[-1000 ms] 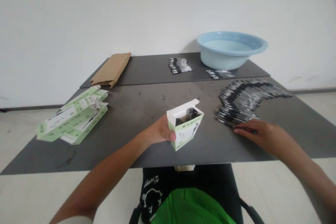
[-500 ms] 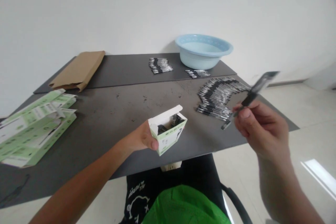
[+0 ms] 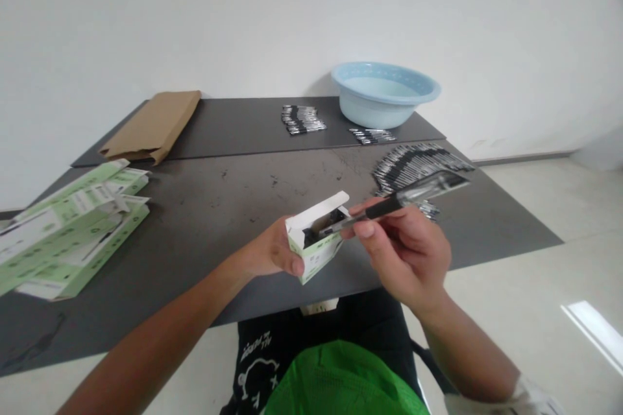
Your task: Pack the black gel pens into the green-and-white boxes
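My left hand grips a small green-and-white carton by its left side, just above the table's front edge. The carton's white flap stands raised, and dark items show inside. Between the thumb and fingers of my right hand is a black pen in a clear wrapper. Its lower tip is over the carton's mouth; whether it touches the contents I cannot tell. Beyond my right hand lies a fanned row of black pens, partly covered by the hand and the pen.
Flattened green-and-white cartons are piled at the left, in front of a brown paper bag. A light blue basin stands at the back right. Two smaller pen groups lie near it, one at centre and one below the basin.
My right hand has brought the pen leftward from beyond the table's right side to the carton, tilting it flatter. My left hand still holds the carton in nearly the same place.
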The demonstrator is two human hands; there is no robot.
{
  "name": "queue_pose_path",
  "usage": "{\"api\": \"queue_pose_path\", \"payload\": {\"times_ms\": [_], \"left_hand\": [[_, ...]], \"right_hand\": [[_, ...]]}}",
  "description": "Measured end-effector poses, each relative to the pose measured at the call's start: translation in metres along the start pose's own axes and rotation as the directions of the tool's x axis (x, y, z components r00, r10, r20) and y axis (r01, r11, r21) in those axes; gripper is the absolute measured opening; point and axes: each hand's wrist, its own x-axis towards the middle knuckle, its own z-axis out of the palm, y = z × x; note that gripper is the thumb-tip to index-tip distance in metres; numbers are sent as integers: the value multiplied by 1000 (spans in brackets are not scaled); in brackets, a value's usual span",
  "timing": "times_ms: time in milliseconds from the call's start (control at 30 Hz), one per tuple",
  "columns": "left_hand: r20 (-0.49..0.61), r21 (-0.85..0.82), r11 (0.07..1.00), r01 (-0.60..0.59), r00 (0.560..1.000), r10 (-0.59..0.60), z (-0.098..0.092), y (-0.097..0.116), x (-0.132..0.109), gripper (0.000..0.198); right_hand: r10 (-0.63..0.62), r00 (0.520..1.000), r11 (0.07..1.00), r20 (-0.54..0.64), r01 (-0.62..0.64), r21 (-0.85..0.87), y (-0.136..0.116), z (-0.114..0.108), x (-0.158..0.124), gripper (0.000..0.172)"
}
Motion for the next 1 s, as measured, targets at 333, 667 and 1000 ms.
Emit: {"api": "queue_pose_path", "payload": {"times_ms": [333,667,1000], "left_hand": [[-76,27,999,-26,997,28,3,0,1,62],[-92,9,1000,-9,996,10,8,2,-3,63],[-13,94,994,-48,999,50,12,18,-6,75]], "right_hand": [[-138,990,988,-14,137,-71,12,16,9,13],[-199,980,963,-17,192,-189,17,9,12,13],[-263,960,955,-102,244,-166,9,-3,8,50]]}}
